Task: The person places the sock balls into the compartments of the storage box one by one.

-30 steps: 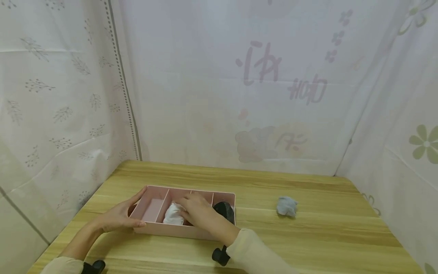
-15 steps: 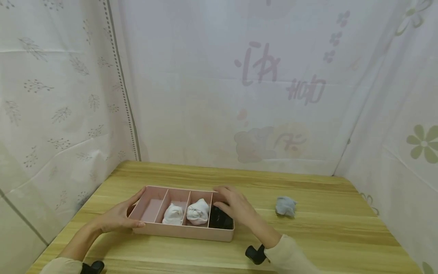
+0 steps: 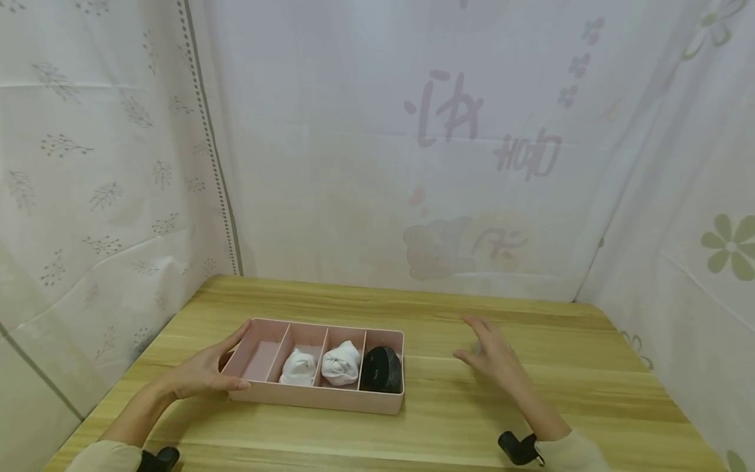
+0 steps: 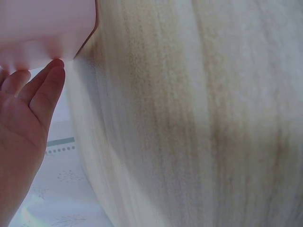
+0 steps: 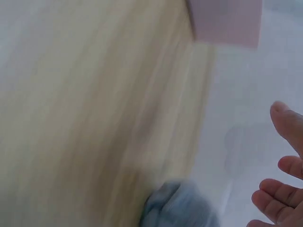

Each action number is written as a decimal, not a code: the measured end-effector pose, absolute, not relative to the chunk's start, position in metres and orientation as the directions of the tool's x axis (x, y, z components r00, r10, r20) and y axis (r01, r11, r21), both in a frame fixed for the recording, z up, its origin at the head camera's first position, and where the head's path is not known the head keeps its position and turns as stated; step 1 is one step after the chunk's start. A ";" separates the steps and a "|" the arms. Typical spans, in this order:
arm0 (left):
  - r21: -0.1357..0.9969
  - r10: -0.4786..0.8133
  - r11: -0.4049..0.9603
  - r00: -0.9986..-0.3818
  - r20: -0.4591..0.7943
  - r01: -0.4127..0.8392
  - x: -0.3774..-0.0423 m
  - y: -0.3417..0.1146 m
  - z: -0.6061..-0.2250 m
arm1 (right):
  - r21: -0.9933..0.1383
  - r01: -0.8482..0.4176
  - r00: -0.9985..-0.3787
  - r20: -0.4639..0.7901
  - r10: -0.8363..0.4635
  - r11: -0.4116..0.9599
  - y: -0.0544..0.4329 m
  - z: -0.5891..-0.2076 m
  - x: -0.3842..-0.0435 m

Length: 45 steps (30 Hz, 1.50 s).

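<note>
A pink box [image 3: 312, 396] with several compartments in a row stands on the table. My left hand [image 3: 197, 375] grips its left end, thumb on the front wall and fingers against the outer side, where fingertips [image 4: 56, 66] touch the wall. The leftmost compartment is empty. Two balled-up white cloths, a left one [image 3: 298, 368] and a right one [image 3: 341, 362], fill the middle compartments; a rolled black cloth [image 3: 380, 370] sits in the rightmost. My right hand [image 3: 492, 357], fingers spread and holding nothing, hovers by a crumpled grey-blue cloth [image 5: 180, 208], which it mostly hides in the head view.
The wood-grain table [image 3: 425, 432] extends around the box. Patterned white curtains [image 3: 354, 196] hang behind it and at both sides. Black camera mounts, a left one [image 3: 159, 459] and a right one [image 3: 519, 448], sit at my wrists.
My right hand has left the box's compartments and moved right to the grey-blue cloth. Both middle white cloths and the black one are now uncovered. The left hand stays at the box's end.
</note>
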<state>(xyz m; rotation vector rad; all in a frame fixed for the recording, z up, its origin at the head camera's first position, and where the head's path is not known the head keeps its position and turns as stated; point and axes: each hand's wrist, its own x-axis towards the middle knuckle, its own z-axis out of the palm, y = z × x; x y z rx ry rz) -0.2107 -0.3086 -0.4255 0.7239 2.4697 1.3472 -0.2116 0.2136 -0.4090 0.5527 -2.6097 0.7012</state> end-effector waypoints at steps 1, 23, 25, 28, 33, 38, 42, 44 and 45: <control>0.835 0.526 0.455 -0.850 0.028 0.309 -0.211 -0.309 -0.426 | -0.383 -0.441 -0.859 0.443 -0.258 0.812 0.220 -0.411 -0.211; 0.883 0.565 0.372 -0.825 0.028 0.285 -0.209 -0.308 -0.424 | -0.345 -0.254 -0.948 0.271 -0.163 0.903 0.260 -0.437 -0.209; 0.886 0.567 0.366 -0.823 0.030 0.285 -0.208 -0.308 -0.424 | -0.347 -0.259 -0.945 0.284 -0.163 0.902 0.260 -0.439 -0.209; 0.890 0.574 0.355 -0.818 0.033 0.285 -0.208 -0.308 -0.424 | -0.326 -0.268 -0.936 0.310 -0.165 0.907 0.259 -0.440 -0.210; 0.892 0.575 0.351 -0.817 0.036 0.286 -0.209 -0.308 -0.425 | -0.293 -0.278 -0.924 0.342 -0.171 0.915 0.259 -0.441 -0.211; 0.898 0.575 0.344 -0.818 0.028 0.273 -0.210 -0.308 -0.426 | -0.295 -0.282 -0.917 0.363 -0.166 0.913 0.259 -0.442 -0.212; 0.903 0.580 0.335 -0.814 0.027 0.268 -0.209 -0.308 -0.426 | -0.304 -0.279 -0.916 0.370 -0.157 0.911 0.259 -0.442 -0.212; 0.902 0.578 0.337 -0.815 0.028 0.270 -0.209 -0.308 -0.426 | -0.310 -0.281 -0.913 0.378 -0.153 0.908 0.259 -0.441 -0.212; 0.901 0.577 0.339 -0.816 0.028 0.271 -0.209 -0.308 -0.426 | -0.311 -0.285 -0.910 0.386 -0.153 0.907 0.258 -0.441 -0.213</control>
